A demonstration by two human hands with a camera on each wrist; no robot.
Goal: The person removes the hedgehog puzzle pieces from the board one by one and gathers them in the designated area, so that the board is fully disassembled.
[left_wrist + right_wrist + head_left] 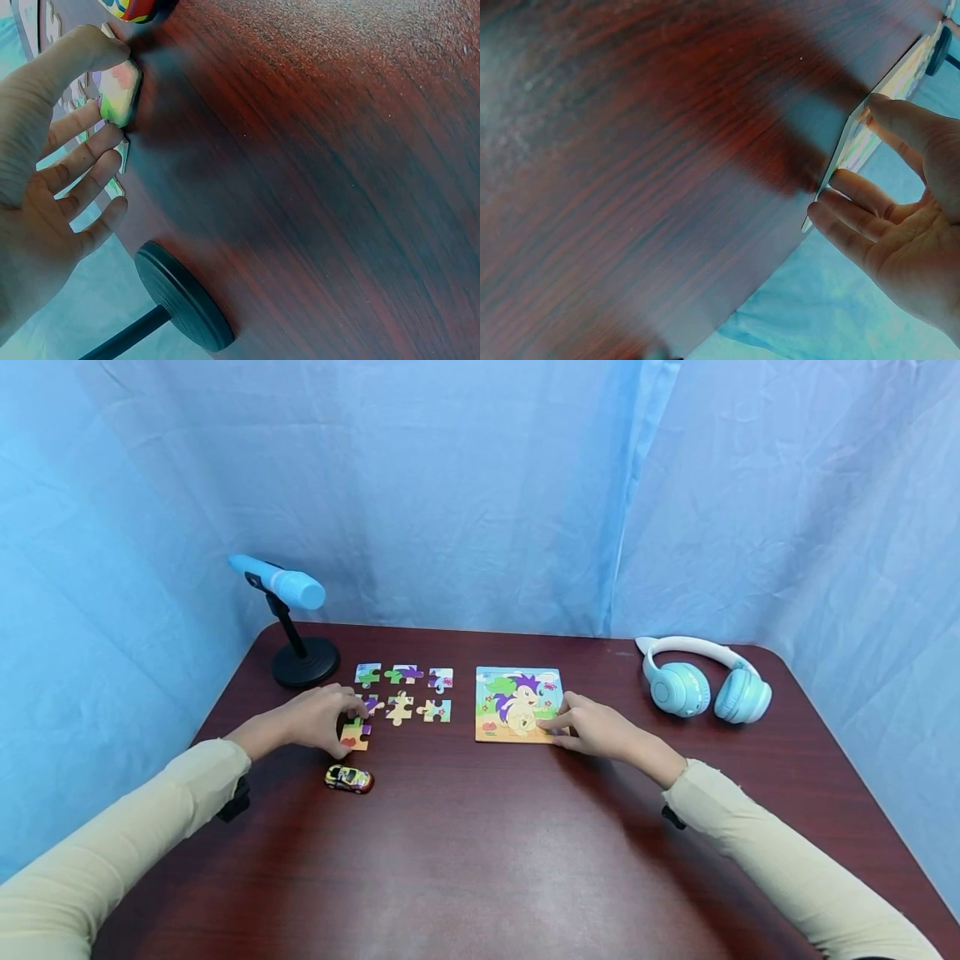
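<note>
My left hand point(324, 717) pinches a jigsaw piece point(120, 96) with a red and yellow-green print, thumb at its near side and index finger at its far side. The head view shows the same piece in the near left corner of a group of loose jigsaw pieces point(400, 708). My right hand point(596, 727) rests at the lower right corner of a square puzzle board point(498, 727) with a purple-haired hedgehog picture. In the right wrist view its thumb and fairly straight fingers touch the edge of the board point(847, 146); the index fingertip lies over the picture.
A small yellow toy car point(349, 778) stands just in front of the left hand. Behind that hand is a blue microphone point(288, 583) on a black round stand point(305, 662). Light-blue headphones point(681, 688) lie at the back right of the dark wooden table point(480, 860).
</note>
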